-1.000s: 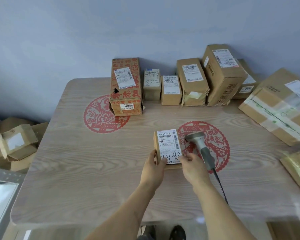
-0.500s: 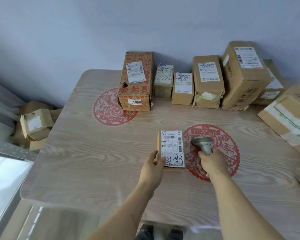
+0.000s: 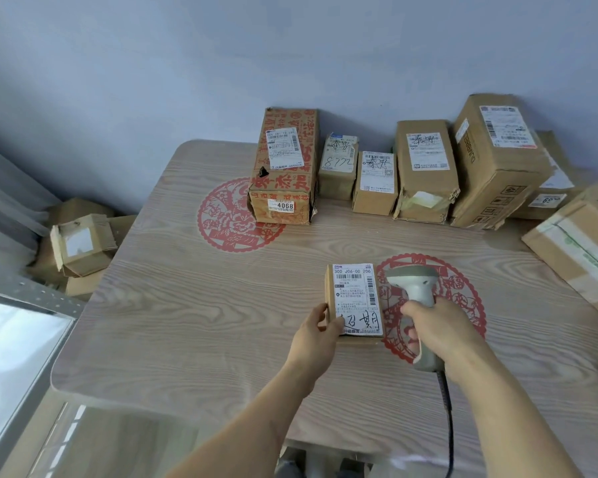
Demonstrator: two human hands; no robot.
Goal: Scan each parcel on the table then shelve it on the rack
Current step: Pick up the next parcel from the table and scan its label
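A small cardboard parcel (image 3: 354, 294) with a white shipping label on top lies on the wooden table (image 3: 187, 322). My left hand (image 3: 316, 339) grips its near left corner, thumb on the label. Just to the right, my right hand (image 3: 442, 331) is closed around the handle of a grey barcode scanner (image 3: 413, 282). The scanner's head is raised beside the parcel's right edge, and its black cable (image 3: 446, 408) runs back toward me.
Several cardboard parcels line the table's far edge against the wall: a red-printed box (image 3: 283, 167), small boxes (image 3: 337, 167), taller ones (image 3: 494, 160). A large taped box (image 3: 580, 250) sits at right. A metal rack (image 3: 32, 294) with boxes (image 3: 80, 243) stands at left.
My right hand left the parcel, closed on the scanner's handle and lifted the scanner off the table. My left hand stays on the parcel. The camera view has turned left.
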